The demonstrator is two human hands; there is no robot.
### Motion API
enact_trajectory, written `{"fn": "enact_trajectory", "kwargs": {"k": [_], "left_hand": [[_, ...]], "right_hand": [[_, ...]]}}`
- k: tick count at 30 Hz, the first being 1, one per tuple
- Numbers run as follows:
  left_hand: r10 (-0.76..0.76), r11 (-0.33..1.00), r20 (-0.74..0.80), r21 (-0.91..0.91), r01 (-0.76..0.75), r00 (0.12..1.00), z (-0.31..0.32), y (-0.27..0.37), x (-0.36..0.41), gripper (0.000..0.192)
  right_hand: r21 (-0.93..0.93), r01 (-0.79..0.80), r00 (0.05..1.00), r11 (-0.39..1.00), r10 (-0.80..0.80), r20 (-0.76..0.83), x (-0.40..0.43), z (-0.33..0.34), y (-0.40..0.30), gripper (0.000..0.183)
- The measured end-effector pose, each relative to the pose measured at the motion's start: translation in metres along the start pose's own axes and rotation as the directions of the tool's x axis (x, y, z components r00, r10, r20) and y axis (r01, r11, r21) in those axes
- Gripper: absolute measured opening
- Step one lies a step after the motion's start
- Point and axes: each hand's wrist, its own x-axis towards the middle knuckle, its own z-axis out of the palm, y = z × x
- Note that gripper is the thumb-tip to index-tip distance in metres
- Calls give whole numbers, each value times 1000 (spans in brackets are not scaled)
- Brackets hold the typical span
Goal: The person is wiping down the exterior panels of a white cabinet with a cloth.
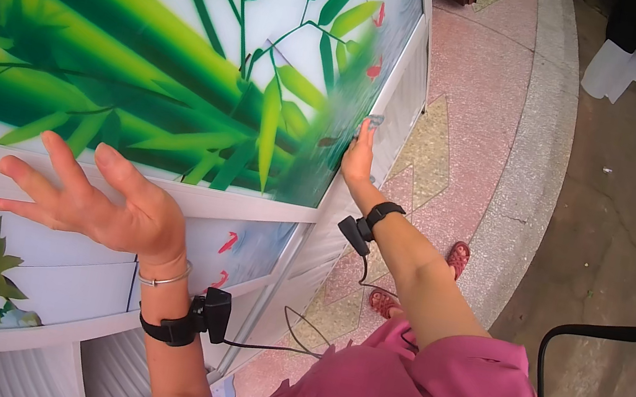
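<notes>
A white-framed piece of furniture has a glossy top panel [144, 59] printed with green bamboo and leaves. My left hand [101, 198] is raised over its near white edge, fingers spread, holding nothing. My right hand [359, 158] lies along the right-hand rim of the panel, its fingers extended and close together. Bits of a grey, cloth-like thing [374, 121] show at its fingertips and beside its heel; the palm hides the rest. Below the top, a second panel [68, 276] bears a pink flower and red fish.
A pink terrazzo floor [477, 54] with yellowish diamonds and a pale curved border [541, 142] runs along the right. Beyond lies brown concrete [593, 228]. A black cable [544, 379] hangs at the right. White papers [615, 71] are near the top right. My red sandals [458, 258] stand beside the furniture.
</notes>
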Motion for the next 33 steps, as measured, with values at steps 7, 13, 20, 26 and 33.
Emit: {"fn": "enact_trajectory", "kwargs": {"k": [7,13,20,26,33], "left_hand": [[2,999,24,40,-3,1000,-1,0,1,39],[4,1000,7,17,-5,1000,-2,0,3,38],[-19,1000,22,9,19,1000,0,6,4,35],[-46,998,32,51,44,998,-1,11,7,32],[-135,988,67,85,129,989,-2,12,0,29]], "right_hand": [[-2,7,998,1000,-7,-56,14,0,-5,65],[206,-27,997,978,10,81,-98,17,-1,65],[-159,-426,790,891,451,414,-116,12,44,56],[37,-597,755,801,546,363,-86,-14,73,44],[133,-465,863,875,415,287,-40,-15,-75,51]]}}
